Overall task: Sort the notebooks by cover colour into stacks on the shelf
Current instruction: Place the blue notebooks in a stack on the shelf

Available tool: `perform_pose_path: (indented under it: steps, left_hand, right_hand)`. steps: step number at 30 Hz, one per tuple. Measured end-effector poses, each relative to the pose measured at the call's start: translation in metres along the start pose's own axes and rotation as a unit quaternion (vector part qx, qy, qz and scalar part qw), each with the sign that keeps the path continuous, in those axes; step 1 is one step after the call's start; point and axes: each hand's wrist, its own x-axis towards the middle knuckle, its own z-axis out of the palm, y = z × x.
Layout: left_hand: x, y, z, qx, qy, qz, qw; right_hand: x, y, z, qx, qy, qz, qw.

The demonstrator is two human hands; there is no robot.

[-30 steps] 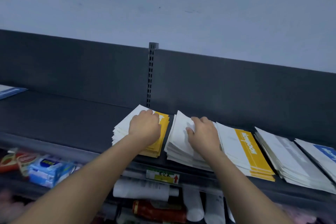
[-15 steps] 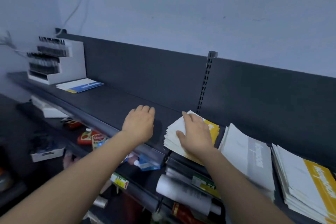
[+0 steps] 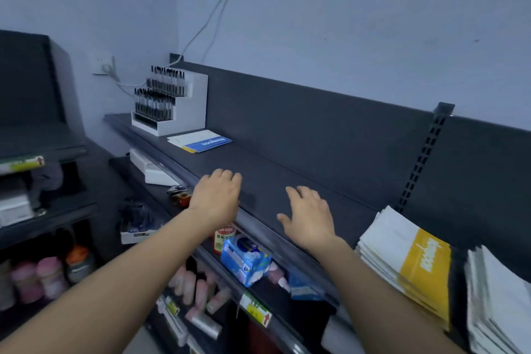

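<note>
Hovering palm-down over the dark shelf (image 3: 287,178), both hands are empty. The left hand (image 3: 217,198) sits above the shelf's front edge with its fingers together and slightly bent; whether they touch the surface cannot be told. The right hand (image 3: 309,218) is further in over the bare shelf top, fingers relaxed and lightly spread, thumb held out to the side, gripping nothing.

Notebooks lie in three places along this shelf. Just right of the right forearm is the yellow stack (image 3: 408,261), a thick pile whose top cover is white with a broad yellow band. Beside it, at the right edge of view, stands the white stack (image 3: 500,304), blurred, with pale covers. Well apart from both, far along the shelf to the left, lies the blue pile (image 3: 201,141), thin, its top cover white with a blue band. It rests just in front of a white pen stand (image 3: 175,106), a stepped rack filled with dark pens.

On the lower shelf, under the hands, a blue tissue pack (image 3: 247,259) lies next to a red-labelled jar (image 3: 225,237), and a yellow price tag (image 3: 255,312) is fixed to the edge strip below them.
</note>
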Motion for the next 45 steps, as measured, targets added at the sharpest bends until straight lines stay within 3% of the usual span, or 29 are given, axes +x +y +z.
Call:
perform_pose_path:
  steps: [18,45]
  left_hand:
    - [0.059,-0.172,0.064,-0.007,-0.032,-0.011,0.999]
    - [0.223,-0.285,0.179,-0.016,-0.097,-0.046,0.994]
  right_hand:
    - [0.137,-0.131,0.06,0.0,-0.046,0.013,0.999]
    - [0.355,-0.172,0.144,0.007,-0.104,0.013,0.994]
